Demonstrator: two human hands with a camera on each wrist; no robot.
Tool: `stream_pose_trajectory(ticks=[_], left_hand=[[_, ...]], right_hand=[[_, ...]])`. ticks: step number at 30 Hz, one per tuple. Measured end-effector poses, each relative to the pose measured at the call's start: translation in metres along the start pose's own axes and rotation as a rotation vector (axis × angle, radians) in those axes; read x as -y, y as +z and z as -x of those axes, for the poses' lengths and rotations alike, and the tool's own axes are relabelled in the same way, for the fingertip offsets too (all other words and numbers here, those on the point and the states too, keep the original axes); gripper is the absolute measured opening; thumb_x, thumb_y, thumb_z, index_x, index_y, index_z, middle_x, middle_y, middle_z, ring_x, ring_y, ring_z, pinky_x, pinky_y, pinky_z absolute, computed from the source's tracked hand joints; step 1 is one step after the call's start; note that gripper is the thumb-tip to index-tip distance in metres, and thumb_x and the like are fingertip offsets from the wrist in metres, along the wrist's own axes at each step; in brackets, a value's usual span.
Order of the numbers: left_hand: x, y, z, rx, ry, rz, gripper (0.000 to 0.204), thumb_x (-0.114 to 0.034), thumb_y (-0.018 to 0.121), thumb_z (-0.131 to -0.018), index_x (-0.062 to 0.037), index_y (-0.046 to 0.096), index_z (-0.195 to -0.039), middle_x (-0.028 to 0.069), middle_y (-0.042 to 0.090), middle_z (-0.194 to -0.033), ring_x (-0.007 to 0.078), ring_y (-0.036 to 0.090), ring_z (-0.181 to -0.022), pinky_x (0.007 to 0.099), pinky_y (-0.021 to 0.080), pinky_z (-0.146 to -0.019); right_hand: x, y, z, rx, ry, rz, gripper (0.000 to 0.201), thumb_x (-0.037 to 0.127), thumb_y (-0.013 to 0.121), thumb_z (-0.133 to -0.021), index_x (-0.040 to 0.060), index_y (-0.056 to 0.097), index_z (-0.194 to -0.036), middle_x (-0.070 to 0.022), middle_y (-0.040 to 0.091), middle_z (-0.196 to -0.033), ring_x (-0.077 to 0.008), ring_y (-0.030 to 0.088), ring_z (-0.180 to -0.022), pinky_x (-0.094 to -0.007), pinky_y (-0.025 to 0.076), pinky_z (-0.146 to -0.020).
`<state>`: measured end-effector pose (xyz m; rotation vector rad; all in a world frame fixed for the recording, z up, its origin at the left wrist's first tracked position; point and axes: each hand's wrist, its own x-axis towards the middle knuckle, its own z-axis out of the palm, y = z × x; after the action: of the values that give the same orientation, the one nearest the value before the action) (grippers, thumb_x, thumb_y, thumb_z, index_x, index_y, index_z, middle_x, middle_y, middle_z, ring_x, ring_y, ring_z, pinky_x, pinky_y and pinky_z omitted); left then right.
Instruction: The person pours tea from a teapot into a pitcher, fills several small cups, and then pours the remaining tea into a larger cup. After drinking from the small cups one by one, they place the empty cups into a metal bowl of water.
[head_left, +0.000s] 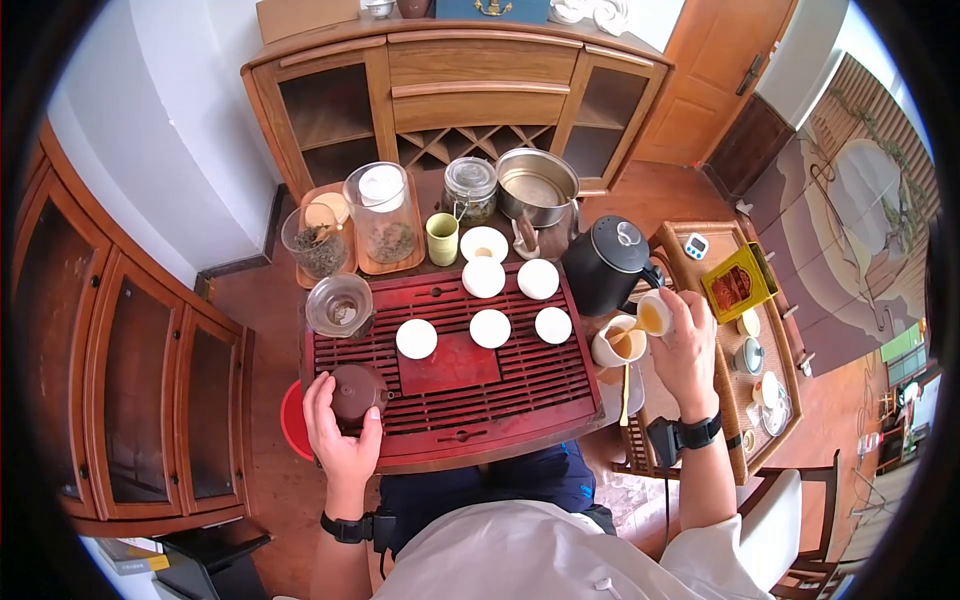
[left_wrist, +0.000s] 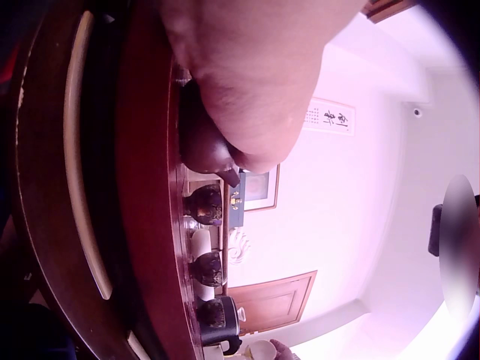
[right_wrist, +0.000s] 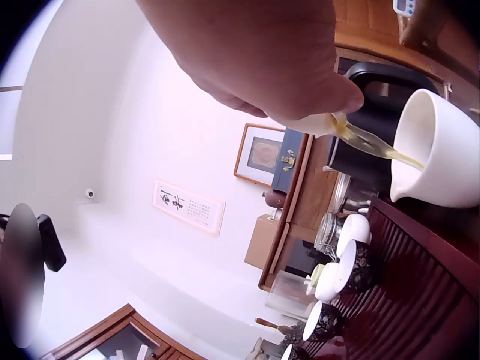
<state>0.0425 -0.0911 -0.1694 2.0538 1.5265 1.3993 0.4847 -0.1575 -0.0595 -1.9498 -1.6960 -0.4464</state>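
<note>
In the head view my right hand (head_left: 688,350) holds a small cup (head_left: 655,314) tilted over a white pitcher (head_left: 606,349) beside the tray's right edge. In the right wrist view yellow liquid (right_wrist: 375,145) streams from below my right hand (right_wrist: 262,64) into the white pitcher (right_wrist: 442,154). My left hand (head_left: 345,440) rests around the brown teapot (head_left: 352,392) at the slatted red tray's (head_left: 450,448) lower left corner, thumb and fingers on its sides. The left wrist view shows the hand (left_wrist: 247,82) over the teapot (left_wrist: 204,142), partly hiding it. Several cups (head_left: 490,329) stand on the tray.
A black kettle (head_left: 600,270) stands just behind the pitcher. Behind the tray are a metal pot (head_left: 537,205), a lidded jar (head_left: 470,190) and a green cup (head_left: 442,240). A glass bowl (head_left: 340,306) is at the tray's back left; a yellow tin (head_left: 735,285) lies on the right side table.
</note>
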Motion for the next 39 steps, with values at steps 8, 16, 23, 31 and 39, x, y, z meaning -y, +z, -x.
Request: stream_pose_trajectory(ticks=[8,16,23,31,39], left_hand=[[0.0,0.0,0.0,-0.005,-0.002,0.003,0.069,-0.008,0.078,-0.079,0.0027,0.055,-0.144,0.0244,0.056,-0.143,0.0424,0.059,-0.13,0.0495,0.048,-0.111],[0.0,0.0,0.0,-0.004,-0.005,0.014,0.069,-0.008,0.078,-0.079,0.0024,0.055,-0.143,0.0242,0.056,-0.143,0.0423,0.058,-0.13,0.0498,0.048,-0.111],[0.0,0.0,0.001,-0.028,-0.005,0.013,0.068,-0.008,0.079,-0.079,0.0019,0.056,-0.141,0.0239,0.057,-0.142,0.0427,0.059,-0.129,0.0497,0.049,-0.11],[0.001,0.003,0.0,-0.038,-0.002,-0.003,0.067,-0.011,0.081,-0.078,0.0012,0.058,-0.139,0.0235,0.058,-0.141,0.0426,0.059,-0.128,0.0503,0.049,-0.109],[0.001,0.004,0.002,-0.039,-0.003,0.004,0.066,-0.008,0.079,-0.08,0.0023,0.056,-0.141,0.0227,0.057,-0.144,0.0407,0.058,-0.132,0.0475,0.047,-0.113]], right_hand=[[-0.006,0.0,0.003,-0.159,-0.251,0.198,0.054,-0.001,0.072,-0.08,0.0141,0.066,-0.131,-0.0116,0.062,-0.118,-0.032,0.061,-0.109,-0.046,0.048,-0.096],[-0.014,0.022,0.018,-0.128,-0.132,0.183,0.055,0.002,0.076,-0.078,0.0114,0.065,-0.131,-0.0119,0.064,-0.119,-0.0332,0.062,-0.108,-0.0467,0.047,-0.098],[0.009,0.033,-0.001,0.0,0.545,-0.942,0.055,0.014,0.085,-0.085,-0.0023,0.059,-0.131,-0.0104,0.073,-0.116,-0.0161,0.069,-0.1,-0.0333,0.055,-0.088],[0.119,0.057,-0.079,0.277,0.086,-0.698,0.067,0.028,0.09,-0.077,-0.0035,0.06,-0.128,-0.0255,0.075,-0.115,-0.0399,0.074,-0.109,-0.0439,0.059,-0.093],[0.187,0.151,-0.129,0.449,-0.198,-0.288,0.06,0.04,0.088,-0.068,0.0048,0.073,-0.114,-0.0196,0.073,-0.111,-0.0398,0.067,-0.114,-0.0515,0.051,-0.101]])
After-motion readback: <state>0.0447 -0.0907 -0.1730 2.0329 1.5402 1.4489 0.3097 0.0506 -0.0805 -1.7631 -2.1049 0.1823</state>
